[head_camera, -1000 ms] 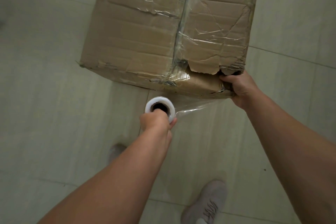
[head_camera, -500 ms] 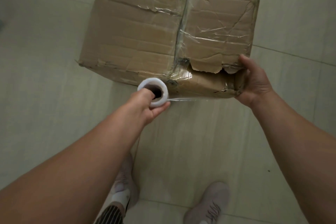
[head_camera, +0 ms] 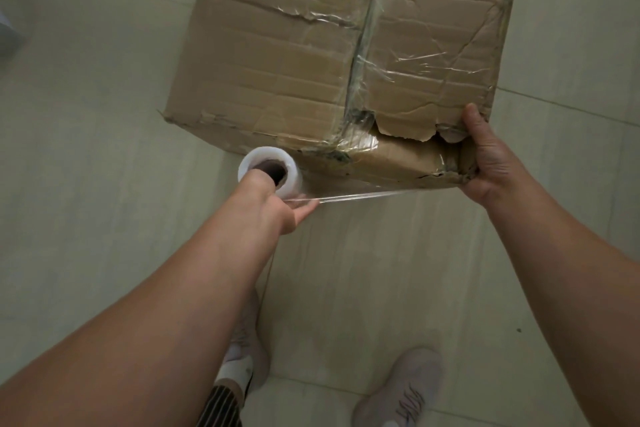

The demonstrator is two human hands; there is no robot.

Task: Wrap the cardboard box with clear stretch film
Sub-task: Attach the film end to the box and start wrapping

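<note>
1. Standing on the tiled floor (head_camera: 90,184), the box (head_camera: 294,55) fills the upper middle of the view. Its near edge is torn and crumpled toward the right corner.
2. Wrinkled clear film (head_camera: 408,57) clings across the box top and down its centre seam.
3. The left hand (head_camera: 277,204) is grasping the roll (head_camera: 294,172): fingers are pushed into the dark core and the thumb points right under the film. The roll sits just in front of the box's near edge, toward its left half.
4. From the roll, a bunched strand of film runs taut to the right and reaches the box's near right corner, below the right hand (head_camera: 491,163).
5. That hand is grasping the near right corner, with the thumb lying on the top face and the fingers wrapped round the corner, their tips hidden.
6. Two pale shoes (head_camera: 401,388) stand on the floor nearer the viewer, well apart from the box. A striped trouser leg (head_camera: 221,406) shows above the left one.
</note>
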